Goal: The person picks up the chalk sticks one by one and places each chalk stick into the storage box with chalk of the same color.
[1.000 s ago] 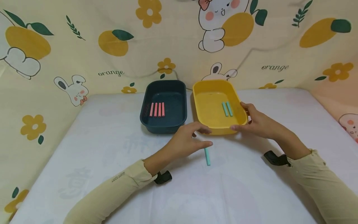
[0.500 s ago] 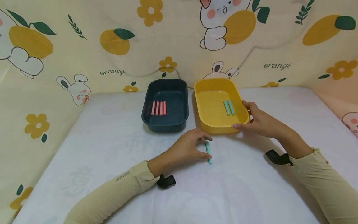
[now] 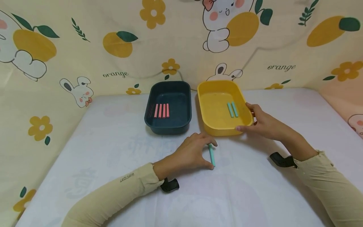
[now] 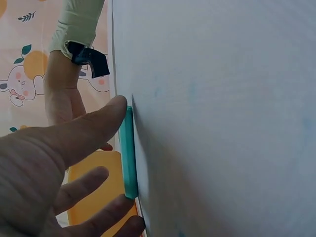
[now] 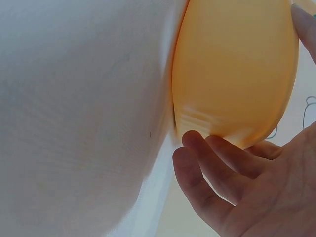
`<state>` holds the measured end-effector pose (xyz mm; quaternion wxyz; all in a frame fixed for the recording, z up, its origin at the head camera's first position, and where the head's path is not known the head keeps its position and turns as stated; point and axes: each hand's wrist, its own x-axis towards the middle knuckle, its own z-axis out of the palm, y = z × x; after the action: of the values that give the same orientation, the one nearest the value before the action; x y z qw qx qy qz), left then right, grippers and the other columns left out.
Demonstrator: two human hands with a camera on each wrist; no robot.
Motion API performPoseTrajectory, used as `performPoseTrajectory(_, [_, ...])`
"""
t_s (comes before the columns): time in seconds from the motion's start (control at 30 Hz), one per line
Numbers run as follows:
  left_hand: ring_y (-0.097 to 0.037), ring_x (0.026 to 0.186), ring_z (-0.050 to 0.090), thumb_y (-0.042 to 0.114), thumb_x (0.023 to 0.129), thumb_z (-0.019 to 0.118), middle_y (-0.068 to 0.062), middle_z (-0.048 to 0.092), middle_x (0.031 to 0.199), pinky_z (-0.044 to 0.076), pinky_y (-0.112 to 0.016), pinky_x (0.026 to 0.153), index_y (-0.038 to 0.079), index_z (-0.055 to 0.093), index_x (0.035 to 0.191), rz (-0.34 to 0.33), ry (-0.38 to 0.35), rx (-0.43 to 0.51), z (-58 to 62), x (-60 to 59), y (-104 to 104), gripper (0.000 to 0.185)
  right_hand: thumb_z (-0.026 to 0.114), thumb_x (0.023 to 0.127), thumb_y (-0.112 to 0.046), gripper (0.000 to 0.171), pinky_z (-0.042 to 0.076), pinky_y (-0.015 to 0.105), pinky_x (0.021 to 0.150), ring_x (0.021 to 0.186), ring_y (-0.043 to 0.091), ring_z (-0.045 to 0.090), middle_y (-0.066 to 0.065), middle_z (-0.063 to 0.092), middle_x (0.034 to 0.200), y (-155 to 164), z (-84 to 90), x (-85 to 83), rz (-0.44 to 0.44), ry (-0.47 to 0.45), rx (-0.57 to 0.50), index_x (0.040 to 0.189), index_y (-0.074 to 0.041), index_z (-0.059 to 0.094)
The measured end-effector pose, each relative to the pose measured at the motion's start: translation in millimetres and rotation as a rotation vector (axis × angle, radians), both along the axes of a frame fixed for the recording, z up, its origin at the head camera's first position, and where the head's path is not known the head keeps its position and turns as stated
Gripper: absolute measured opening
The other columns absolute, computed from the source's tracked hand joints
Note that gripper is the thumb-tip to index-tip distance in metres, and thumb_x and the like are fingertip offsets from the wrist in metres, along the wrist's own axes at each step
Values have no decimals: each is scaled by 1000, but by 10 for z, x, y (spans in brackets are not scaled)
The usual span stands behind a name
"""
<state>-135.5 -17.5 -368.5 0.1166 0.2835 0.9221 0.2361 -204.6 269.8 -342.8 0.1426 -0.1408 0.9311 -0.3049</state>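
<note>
Illumination is bright, even and diffuse across all views, with no glare. In the head view, soft shadows fall beneath the forearms toward 6 o'clock, and the backdrop bows at the frame edges through wide-angle distortion. Both wrist views render the nearest fingers soft and out of focus, while the table surface stays moderately sharp.

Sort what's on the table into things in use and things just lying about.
In use:
left hand pinching the teal stick on the white table
right hand holding the yellow tray, two teal sticks inside

Lying about:
dark tray with four pink sticks
</note>
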Motion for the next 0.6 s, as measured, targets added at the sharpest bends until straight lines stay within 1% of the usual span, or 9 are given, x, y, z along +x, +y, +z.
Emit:
performPoseTrajectory(0.3, [-18, 124, 48, 45, 73, 87, 4, 58, 135, 43, -36, 105, 29, 64, 125, -8, 32, -74, 7, 16, 22, 59, 70, 88, -50, 110, 44, 51, 102, 137, 41, 36, 30, 24, 157, -1, -16, 7, 0, -2, -2, 156, 2, 1])
performPoseTrajectory(0.6, [-17, 123, 47, 44, 76, 84, 8, 57, 134, 43, -35, 105, 30, 61, 127, -38, 21, -54, 31, -24, 15, 58, 70, 88, -52, 112, 44, 52, 102, 136, 41, 36, 30, 24, 157, -6, -10, -18, -8, -9, 11, 156, 1, 0])
